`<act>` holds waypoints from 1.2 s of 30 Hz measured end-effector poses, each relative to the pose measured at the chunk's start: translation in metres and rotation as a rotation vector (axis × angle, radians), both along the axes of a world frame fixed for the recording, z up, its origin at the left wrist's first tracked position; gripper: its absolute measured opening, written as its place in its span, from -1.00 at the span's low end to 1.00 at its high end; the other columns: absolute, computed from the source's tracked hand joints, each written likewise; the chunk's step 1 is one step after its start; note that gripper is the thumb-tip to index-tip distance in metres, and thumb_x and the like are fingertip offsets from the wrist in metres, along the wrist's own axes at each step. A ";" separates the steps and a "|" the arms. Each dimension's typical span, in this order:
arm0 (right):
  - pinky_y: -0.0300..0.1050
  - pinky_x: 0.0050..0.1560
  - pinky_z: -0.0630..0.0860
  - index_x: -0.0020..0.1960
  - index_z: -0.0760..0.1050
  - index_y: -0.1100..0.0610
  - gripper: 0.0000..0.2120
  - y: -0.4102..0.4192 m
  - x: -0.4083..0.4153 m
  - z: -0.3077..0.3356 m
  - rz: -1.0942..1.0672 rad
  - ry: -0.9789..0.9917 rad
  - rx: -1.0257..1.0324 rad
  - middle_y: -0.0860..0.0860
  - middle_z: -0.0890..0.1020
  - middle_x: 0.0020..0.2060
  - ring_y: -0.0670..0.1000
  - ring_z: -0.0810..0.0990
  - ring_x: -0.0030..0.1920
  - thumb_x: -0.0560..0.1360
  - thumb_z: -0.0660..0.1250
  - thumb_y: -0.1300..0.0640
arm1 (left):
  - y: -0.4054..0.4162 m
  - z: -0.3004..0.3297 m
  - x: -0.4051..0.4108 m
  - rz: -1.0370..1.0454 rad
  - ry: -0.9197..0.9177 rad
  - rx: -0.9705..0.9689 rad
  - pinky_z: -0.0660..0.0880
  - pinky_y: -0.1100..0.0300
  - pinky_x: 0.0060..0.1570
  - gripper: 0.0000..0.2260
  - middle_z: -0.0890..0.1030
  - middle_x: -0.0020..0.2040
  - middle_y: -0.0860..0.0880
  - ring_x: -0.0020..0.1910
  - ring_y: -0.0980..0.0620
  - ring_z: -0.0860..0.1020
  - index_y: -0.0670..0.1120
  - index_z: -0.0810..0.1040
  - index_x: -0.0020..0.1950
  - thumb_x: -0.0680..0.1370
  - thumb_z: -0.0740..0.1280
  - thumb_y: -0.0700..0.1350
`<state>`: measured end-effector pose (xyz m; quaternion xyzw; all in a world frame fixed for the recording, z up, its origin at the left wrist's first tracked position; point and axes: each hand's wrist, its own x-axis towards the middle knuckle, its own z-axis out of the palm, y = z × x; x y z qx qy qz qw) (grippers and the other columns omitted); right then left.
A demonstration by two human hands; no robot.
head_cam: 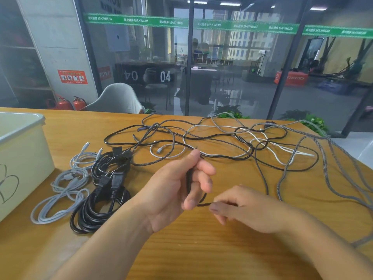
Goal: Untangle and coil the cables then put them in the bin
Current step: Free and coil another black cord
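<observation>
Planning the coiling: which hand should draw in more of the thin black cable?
Right hand: it pinches the thin black cable end; left hand already holds the loop.

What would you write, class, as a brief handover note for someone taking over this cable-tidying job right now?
Left hand: holds a thin dark cable looped at its fingers.
Right hand: pinches the same cable's end.
Done: two black coils and pale grey coils lie on the table beside the bin, not in it.
Left: finish coiling this cable, untangle the pile beyond the hands, coil each cable, then put all coils in the bin.
</observation>
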<state>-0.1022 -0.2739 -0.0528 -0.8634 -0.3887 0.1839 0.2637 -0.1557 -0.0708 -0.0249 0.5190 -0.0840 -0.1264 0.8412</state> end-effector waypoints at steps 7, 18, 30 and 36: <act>0.04 -0.15 0.48 -0.14 0.65 -0.13 -0.52 -0.033 0.028 0.004 -0.320 -0.207 0.010 -0.04 0.62 -0.34 -0.05 0.52 -0.31 0.43 0.26 -0.51 | 0.002 -0.010 -0.001 -0.296 -0.092 0.299 0.23 0.29 -0.57 -0.53 0.71 -0.25 -0.15 -0.64 0.11 0.43 -0.15 0.71 -0.04 0.68 0.13 0.12; -0.31 -0.37 0.29 -0.23 0.61 -0.04 -0.79 0.002 -0.008 0.009 -0.461 -0.655 0.448 -0.20 0.47 -0.50 -0.07 0.46 -0.40 0.57 0.43 -0.05 | -0.010 -0.023 0.002 -0.102 -0.164 0.612 0.39 0.21 -0.39 -0.59 0.74 0.12 -0.01 -0.48 0.06 0.52 -0.03 0.56 0.38 0.76 0.00 0.08; -0.30 -0.29 0.33 -0.16 0.52 -0.09 -0.69 0.018 -0.027 0.004 -0.185 -0.194 0.377 -0.07 0.55 -0.39 -0.10 0.48 -0.39 0.72 0.16 0.00 | -0.009 -0.028 0.010 0.242 -0.135 0.339 0.52 0.17 -0.15 -0.60 0.73 0.00 -0.06 -0.25 0.01 0.52 0.04 0.58 0.38 0.74 0.03 0.11; -0.31 -0.24 0.37 -0.01 0.55 -0.03 -0.71 0.027 -0.037 0.005 -0.017 -0.023 0.198 -0.01 0.63 -0.31 -0.14 0.49 -0.36 0.76 0.09 0.00 | -0.005 -0.021 0.011 0.233 -0.109 0.045 0.63 0.11 0.06 -0.57 0.69 0.15 -0.23 0.02 -0.09 0.67 -0.05 0.51 0.44 0.74 0.01 0.09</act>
